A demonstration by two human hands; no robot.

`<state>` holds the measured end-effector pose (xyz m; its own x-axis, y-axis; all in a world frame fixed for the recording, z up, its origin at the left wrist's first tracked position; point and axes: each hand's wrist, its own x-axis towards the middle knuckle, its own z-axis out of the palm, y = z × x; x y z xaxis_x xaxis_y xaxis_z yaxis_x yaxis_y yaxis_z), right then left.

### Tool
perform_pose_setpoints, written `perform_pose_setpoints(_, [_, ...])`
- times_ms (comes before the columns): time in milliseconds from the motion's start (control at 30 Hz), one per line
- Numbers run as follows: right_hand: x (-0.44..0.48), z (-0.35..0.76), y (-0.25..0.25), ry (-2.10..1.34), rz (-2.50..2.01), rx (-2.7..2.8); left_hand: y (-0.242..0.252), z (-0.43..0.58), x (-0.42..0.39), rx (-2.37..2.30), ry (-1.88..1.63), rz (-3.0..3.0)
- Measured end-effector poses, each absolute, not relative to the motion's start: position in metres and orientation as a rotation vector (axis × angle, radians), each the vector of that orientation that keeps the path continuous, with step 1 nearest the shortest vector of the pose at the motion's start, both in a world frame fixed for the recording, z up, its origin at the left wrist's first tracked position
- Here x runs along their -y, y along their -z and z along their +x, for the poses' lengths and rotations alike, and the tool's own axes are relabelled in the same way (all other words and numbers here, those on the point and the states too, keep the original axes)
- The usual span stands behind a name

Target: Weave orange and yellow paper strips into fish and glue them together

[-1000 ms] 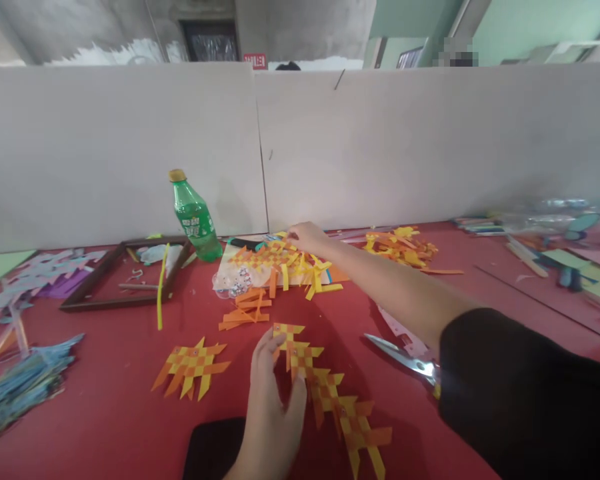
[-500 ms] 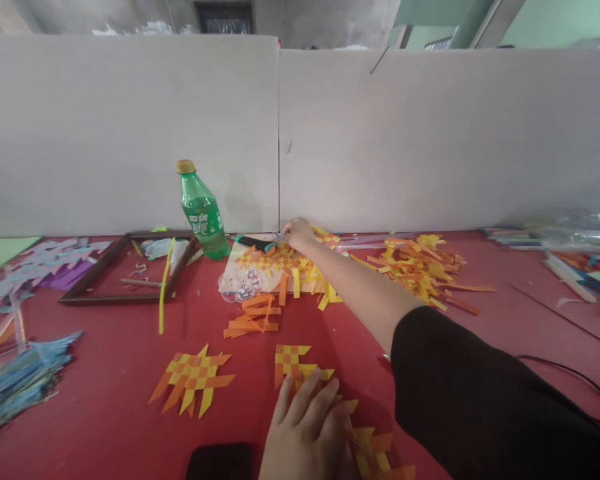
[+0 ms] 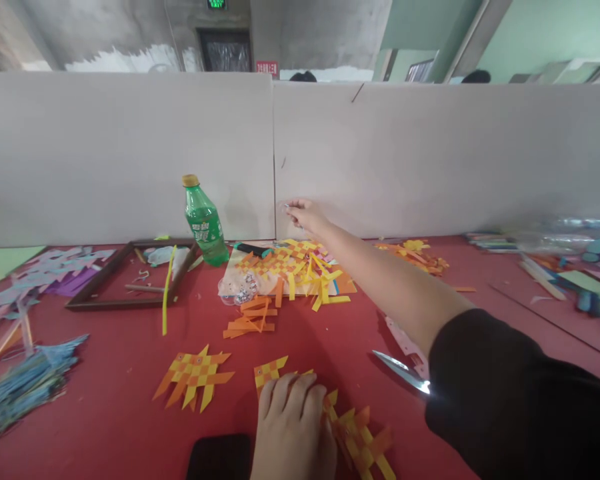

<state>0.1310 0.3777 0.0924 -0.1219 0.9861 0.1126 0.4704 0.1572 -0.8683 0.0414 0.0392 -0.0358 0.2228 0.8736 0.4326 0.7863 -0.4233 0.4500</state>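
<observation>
My left hand (image 3: 290, 423) lies over a woven orange and yellow paper fish (image 3: 269, 372), its fingers drawn together and partly covering it. Against the right side of that hand is another woven paper fish (image 3: 365, 443). To the left, a pair of overlapping woven fish (image 3: 195, 377) lies flat on the table. My right hand (image 3: 304, 213) is raised near the white partition, fingertips pinched on a small clear, shiny thing whose kind I cannot make out. Below it, woven pieces and loose strips (image 3: 300, 260) cover a board.
Open scissors (image 3: 400, 368) lie beside my right forearm on the red table (image 3: 130, 367). A green bottle (image 3: 205, 223) stands at the back beside a brown frame (image 3: 115, 305). A clear bag of small beads (image 3: 240, 288), orange strips (image 3: 250, 318) and a black phone (image 3: 220, 457) lie nearer.
My right hand has lifted off the strip pile with a small clear thing in its fingertips. My left hand's fingers have closed together and its fish has turned and shifted left. The view has tilted up.
</observation>
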Motion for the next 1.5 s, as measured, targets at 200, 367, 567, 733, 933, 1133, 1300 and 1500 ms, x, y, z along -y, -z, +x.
perform_pose_setpoints(200, [-0.292, 0.164, -0.096, -0.882, -1.358, 1.830, 0.013, 0.038, -0.041, -1.240, -0.701, 2.403])
perform_pose_setpoints(367, [-0.193, 0.207, -0.076, -0.900, -1.300, 1.999, -0.004, 0.037, -0.044, -1.026, -0.486, 2.438])
perform_pose_setpoints(567, [-0.093, 0.256, -0.043, -0.795, -1.398, 2.101, -0.007, 0.031, -0.050, -1.021, -0.415, 2.421])
perform_pose_setpoints(733, [-0.050, 0.268, -0.028, -0.785, -1.467, 2.088, -0.002, 0.018, -0.053, -1.227, -0.472, 2.448])
perform_pose_setpoints(933, [-0.042, 0.260, -0.023, -0.839, -1.424, 1.910, -0.031, 0.025, -0.039, -1.293, -0.682, 2.247])
perform_pose_setpoints(1133, [-0.040, 0.249, -0.029, -0.742, -1.260, 1.996, -0.043, 0.054, -0.027, -1.145, -0.729, 1.220])
perform_pose_setpoints(1300, [-0.038, 0.250, -0.035, -0.644, -1.237, 2.068, -0.038, 0.047, -0.031, -1.139, -0.739, 1.134])
perform_pose_setpoints(1500, [-0.037, 0.254, -0.035, -0.826, -1.254, 2.126, -0.037, 0.040, -0.033, -1.213, -0.701, 1.636])
